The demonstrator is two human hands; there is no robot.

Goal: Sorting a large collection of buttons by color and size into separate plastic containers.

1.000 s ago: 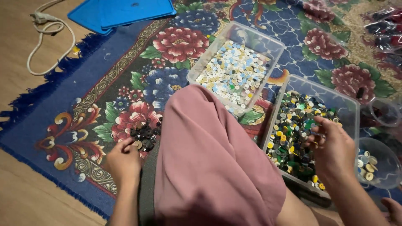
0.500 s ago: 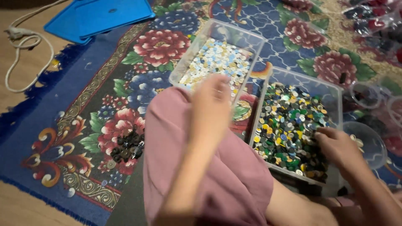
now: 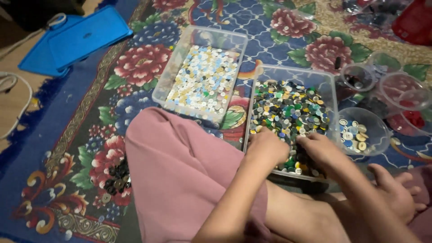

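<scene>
- Half a second ago the left hand [image 3: 266, 148] was lifted over the pink-clad knee [image 3: 180, 175]; now it is down in the near end of the mixed-button tub [image 3: 334, 108], close beside the right hand [image 3: 319, 150], which has slid leftwards from the tub's 5 o'clock corner.
- Both hands lie knuckles-up on the dark buttons [image 3: 288, 108], fingers curled into the heap; whether either pinches a button cannot be told.
- A bare foot [image 3: 396, 191] lies at 4 o'clock of the hands.
- One loose pile of dark buttons [image 3: 116, 176] lies on the carpet [image 3: 67, 135] at 9 o'clock of the knee.
- Two clear, rectangular plastic tubs stand side by side: the mixed one, and a pale-button tub [image 3: 180, 58] at 11 o'clock of the hands, filled with white, cream and light blue discs.
- Three round clear cups sit at 2 o'clock; the nearest cup [image 3: 380, 135] holds a few white buttons.
- Two flat blue lids [image 3: 76, 38] lie overlapped at far 10 o'clock.
</scene>
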